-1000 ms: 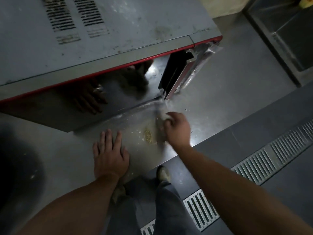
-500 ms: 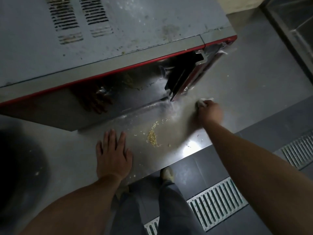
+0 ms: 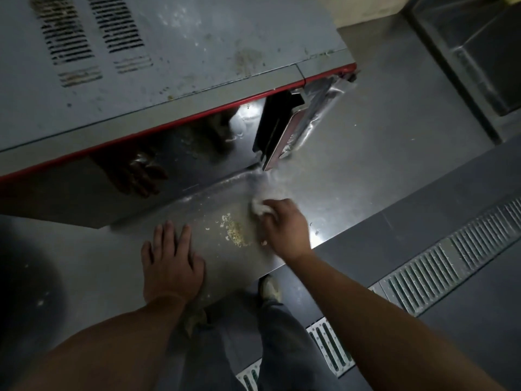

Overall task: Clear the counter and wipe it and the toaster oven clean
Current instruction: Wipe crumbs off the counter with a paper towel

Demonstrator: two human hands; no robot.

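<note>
One crumpled white cloth point(image 3: 260, 206) on steel counter point(image 3: 366, 170)

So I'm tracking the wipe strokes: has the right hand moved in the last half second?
Yes. The right hand, holding the cloth, swept back left from beside the toaster oven corner to the crumb pile.

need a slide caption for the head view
Right hand wipes crumbs with a white cloth on the steel counter; left hand rests flat.

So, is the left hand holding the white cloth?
No, the left hand lies flat on the steel counter; the right hand grips the white cloth.
</note>
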